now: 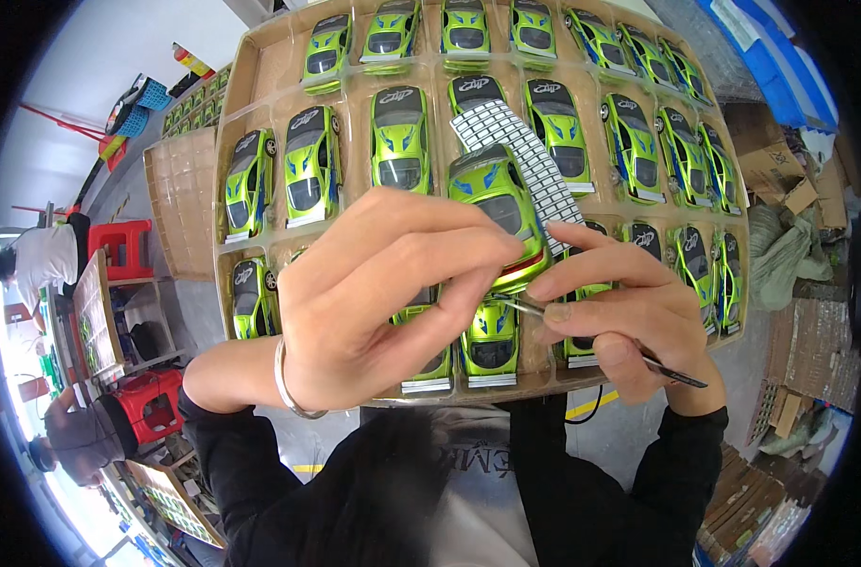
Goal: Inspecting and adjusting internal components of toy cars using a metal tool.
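A green toy car [492, 194] with a dark roof and blue side markings is held up over the tray, its red-striped end towards me. My left hand [383, 293] is closed, its fingertips pinching near that end of the car. My right hand [629, 302] grips thin dark tweezers [662, 368], their tip just below the car's near end. Some of its fingers also touch or nearly touch the car's right side. Behind the car lies a white sheet [525, 156] gridded with small dark-edged rectangles. My left hand hides part of the car.
A large tan tray [270, 71] holds rows of similar green toy cars [399, 142] in clear moulded pockets. Red stools [119, 250] and people at benches are on the left. Flattened cardboard [813, 350] and a blue crate [771, 61] lie on the right.
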Demonstrator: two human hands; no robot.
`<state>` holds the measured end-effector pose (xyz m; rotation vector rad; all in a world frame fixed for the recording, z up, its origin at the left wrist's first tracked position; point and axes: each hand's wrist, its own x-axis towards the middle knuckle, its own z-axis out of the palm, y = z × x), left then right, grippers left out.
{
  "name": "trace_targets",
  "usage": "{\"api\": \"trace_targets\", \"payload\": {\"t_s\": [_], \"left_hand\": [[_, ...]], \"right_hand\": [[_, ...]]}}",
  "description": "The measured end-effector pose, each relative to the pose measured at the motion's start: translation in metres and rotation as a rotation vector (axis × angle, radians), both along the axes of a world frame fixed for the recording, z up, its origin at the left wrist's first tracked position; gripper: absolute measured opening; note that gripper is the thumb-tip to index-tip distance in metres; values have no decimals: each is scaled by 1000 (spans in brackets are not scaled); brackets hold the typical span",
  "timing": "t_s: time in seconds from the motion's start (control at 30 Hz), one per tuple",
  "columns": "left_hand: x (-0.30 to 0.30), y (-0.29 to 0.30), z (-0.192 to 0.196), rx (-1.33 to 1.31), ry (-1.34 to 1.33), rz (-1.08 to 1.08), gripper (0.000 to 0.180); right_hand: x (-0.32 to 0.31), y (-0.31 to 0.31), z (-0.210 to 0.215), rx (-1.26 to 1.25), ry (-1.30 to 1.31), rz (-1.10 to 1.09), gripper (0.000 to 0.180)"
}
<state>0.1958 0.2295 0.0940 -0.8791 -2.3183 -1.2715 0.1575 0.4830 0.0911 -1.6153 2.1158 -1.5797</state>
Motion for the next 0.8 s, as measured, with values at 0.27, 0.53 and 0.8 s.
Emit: {"api": "trace_targets", "payload": {"t_s": [0.27,0.53,0.8], "left_hand": [[-3,7,-7,-18,107,-41,41],[-5,8,-31,-235,113,94,81],[-39,4,-48,-526,201,136,66]], "right_hand": [[-4,0,-3,-33,-193,-95,20],[-1,2,-14,-35,-338,-65,25],[-8,19,-20,-132,-465,-96,41]]}}
